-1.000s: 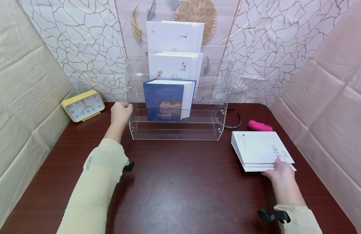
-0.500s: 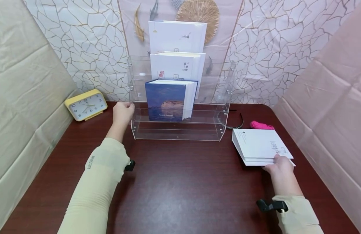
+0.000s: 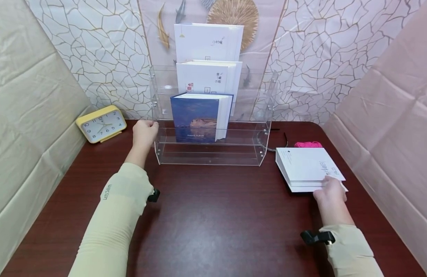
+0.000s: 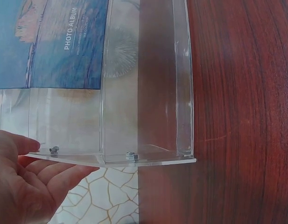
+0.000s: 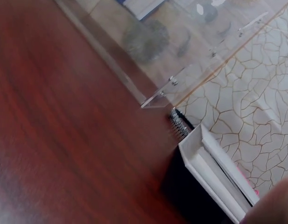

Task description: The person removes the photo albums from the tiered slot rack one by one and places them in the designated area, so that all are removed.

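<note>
A clear acrylic tiered rack (image 3: 210, 158) stands at the back of the table. It holds a blue photo album (image 3: 190, 113) in front, a white album (image 3: 196, 74) behind it, and another white album (image 3: 196, 40) at the top. My left hand (image 3: 144, 135) grips the rack's left side panel; in the left wrist view that hand (image 4: 34, 184) has the thumb on one face and fingers on the other. At the right, my right hand (image 3: 331, 198) pinches the near edge of a white book-like album (image 3: 305, 163), thumb on its cover. The fingers beneath are mostly hidden.
A yellow alarm clock (image 3: 102, 124) leans at the back left. Behind the right album lie a bright pink yarn bundle (image 3: 308, 144) and a thin dark headband-like loop (image 3: 286, 139), both partly covered. Fabric walls enclose the brown table (image 3: 213, 215) on its sides and back.
My right hand has moved away from me with the white album, which covers more of the pink bundle and the dark loop. The left hand stays on the rack.
</note>
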Demonstrator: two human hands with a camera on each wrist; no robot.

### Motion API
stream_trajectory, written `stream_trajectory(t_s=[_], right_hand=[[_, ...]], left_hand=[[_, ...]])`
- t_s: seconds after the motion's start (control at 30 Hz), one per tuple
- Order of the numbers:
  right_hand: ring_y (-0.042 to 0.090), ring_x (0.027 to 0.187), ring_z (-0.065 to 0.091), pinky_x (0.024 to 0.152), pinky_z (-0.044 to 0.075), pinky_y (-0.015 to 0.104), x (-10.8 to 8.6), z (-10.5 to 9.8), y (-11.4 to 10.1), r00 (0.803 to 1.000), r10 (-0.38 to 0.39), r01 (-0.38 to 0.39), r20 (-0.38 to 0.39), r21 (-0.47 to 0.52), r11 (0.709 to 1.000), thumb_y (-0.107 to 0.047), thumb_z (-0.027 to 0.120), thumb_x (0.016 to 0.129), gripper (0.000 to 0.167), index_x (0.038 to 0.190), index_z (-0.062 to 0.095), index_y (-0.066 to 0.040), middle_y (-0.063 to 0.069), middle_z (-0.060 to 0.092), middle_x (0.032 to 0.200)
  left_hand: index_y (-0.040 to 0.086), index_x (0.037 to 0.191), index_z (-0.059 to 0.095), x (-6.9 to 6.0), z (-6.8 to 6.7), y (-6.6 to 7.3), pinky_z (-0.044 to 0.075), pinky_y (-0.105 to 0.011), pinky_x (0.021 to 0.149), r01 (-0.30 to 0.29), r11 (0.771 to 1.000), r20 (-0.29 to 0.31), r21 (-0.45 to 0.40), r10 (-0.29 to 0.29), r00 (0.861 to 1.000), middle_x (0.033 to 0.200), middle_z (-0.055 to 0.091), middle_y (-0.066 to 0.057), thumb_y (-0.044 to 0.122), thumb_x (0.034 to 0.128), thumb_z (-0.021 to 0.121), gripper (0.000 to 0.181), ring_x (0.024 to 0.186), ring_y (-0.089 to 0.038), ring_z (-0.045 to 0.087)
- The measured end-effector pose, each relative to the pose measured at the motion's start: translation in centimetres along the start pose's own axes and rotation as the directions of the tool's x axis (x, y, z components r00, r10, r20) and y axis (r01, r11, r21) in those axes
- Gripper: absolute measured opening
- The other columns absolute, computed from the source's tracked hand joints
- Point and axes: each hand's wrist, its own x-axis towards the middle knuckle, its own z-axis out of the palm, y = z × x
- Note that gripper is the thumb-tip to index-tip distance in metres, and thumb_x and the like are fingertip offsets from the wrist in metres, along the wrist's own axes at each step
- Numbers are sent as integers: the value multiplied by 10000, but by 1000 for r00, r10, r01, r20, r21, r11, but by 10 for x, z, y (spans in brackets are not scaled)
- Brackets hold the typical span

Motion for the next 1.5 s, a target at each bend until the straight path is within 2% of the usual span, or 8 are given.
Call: stream_trajectory(t_s=[0.1, 0.2, 0.33, 0.47, 0.6, 1.07, 1.3, 1.5], right_hand=[[44, 1050, 467, 886, 420, 196, -1, -1, 1, 1000, -4, 3, -11, -38, 999, -5, 515, 905, 515, 1288, 318, -289, -97, 462, 1148], [21, 1058, 471, 933, 374, 174, 4, -6, -2, 995, 39, -32, 93, -73, 997, -58, 524, 928, 527, 1341, 309, -305, -117, 477, 1165], [11, 1241, 330, 1087, 175, 227, 7, -13, -10, 955, 168, -137, 245, -141, 980, -152, 488, 967, 534, 1405, 268, -365, -151, 393, 1362], [-1, 1347, 36, 1122, -2, 298, -3, -14, -16, 944, 246, -181, 219, -278, 943, -279, 452, 976, 681, 1445, -7, -457, -224, 65, 1491], [26, 1357, 33, 1128, 21, 323, -16, -16, -18, 940, 279, -212, 198, -301, 930, -321, 441, 972, 673, 1442, -21, -460, -200, 79, 1489], [38, 1359, 18, 1130, 75, 333, -22, -27, -12, 952, 242, -175, 188, -315, 933, -354, 425, 969, 708, 1455, -87, -406, -170, -9, 1497], [46, 1361, 50, 1131, 55, 361, -14, -20, -18, 944, 251, -179, 215, -306, 935, -340, 445, 970, 654, 1459, 18, -423, -192, 68, 1491], [81, 1349, 140, 1134, 85, 387, -27, 4, -24, 957, 120, -52, 265, -252, 966, -269, 547, 939, 657, 1442, 151, -419, -145, 108, 1507]], left_hand=[[17, 645, 568, 0, -1, 1, 371, -325, 581, -4, 1000, 4, 2, 4, 1000, 523, 457, -30, 191, 935, 496, 346, 661, -244, 449], [-11, 775, 659, -1, -1, 1, 430, -347, 679, -2, 1000, 13, 5, 2, 1000, 677, 583, -98, 195, 937, 489, 312, 753, -253, 487], [-9, 1001, 707, -1, -1, 0, 459, -390, 868, 9, 1000, 17, -5, -9, 1000, 1017, 650, -158, 201, 936, 491, 308, 922, -257, 528], [-1, 1070, 695, 0, -1, -1, 447, -404, 914, 10, 1000, 20, -11, -10, 1000, 1103, 636, -162, 204, 936, 489, 320, 976, -256, 530], [-4, 1006, 709, 0, -1, -1, 455, -396, 866, 2, 1000, 18, -5, -2, 1000, 1027, 647, -167, 210, 937, 481, 320, 919, -263, 523], [-4, 1088, 688, -2, -2, 0, 444, -409, 926, 14, 1000, 36, -9, -14, 999, 1140, 622, -166, 214, 942, 481, 334, 1003, -268, 533], [-19, 1045, 693, -1, -4, 1, 494, -401, 810, 16, 1000, 64, -7, -16, 998, 1082, 622, -182, 218, 950, 449, 353, 919, -279, 564], [-14, 1093, 681, 0, -6, 1, 510, -401, 794, 16, 1000, 80, -2, -15, 997, 1121, 618, -183, 231, 955, 463, 356, 945, -271, 572]])
